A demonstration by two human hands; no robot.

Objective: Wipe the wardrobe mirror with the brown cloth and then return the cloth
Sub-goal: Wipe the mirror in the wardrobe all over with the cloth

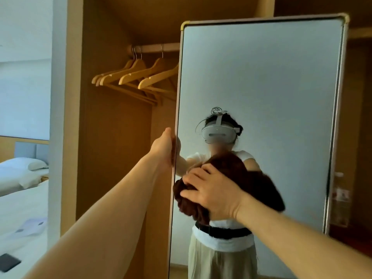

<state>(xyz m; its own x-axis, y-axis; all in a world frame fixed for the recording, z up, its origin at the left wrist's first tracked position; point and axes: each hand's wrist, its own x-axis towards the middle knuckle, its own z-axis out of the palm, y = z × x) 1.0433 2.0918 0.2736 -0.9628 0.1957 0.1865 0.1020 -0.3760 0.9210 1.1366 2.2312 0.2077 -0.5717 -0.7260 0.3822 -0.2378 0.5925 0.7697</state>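
Observation:
The tall wardrobe mirror [271,77] stands swung out in front of me, framed in pale metal. My left hand [163,148] grips its left edge at mid height, fingers wrapped behind the frame. My right hand [213,195] presses the bunched brown cloth [191,206] flat against the lower left of the glass, fingers spread over it. The cloth's far side is blurred. The glass reflects a person wearing a headset.
Left of the mirror the open wooden wardrobe [112,158] holds several wooden hangers [136,77] on a rail. A bed with white sheets [22,198] lies at the far left, a dark flat object [9,261] on it. A wooden wall panel stands right of the mirror.

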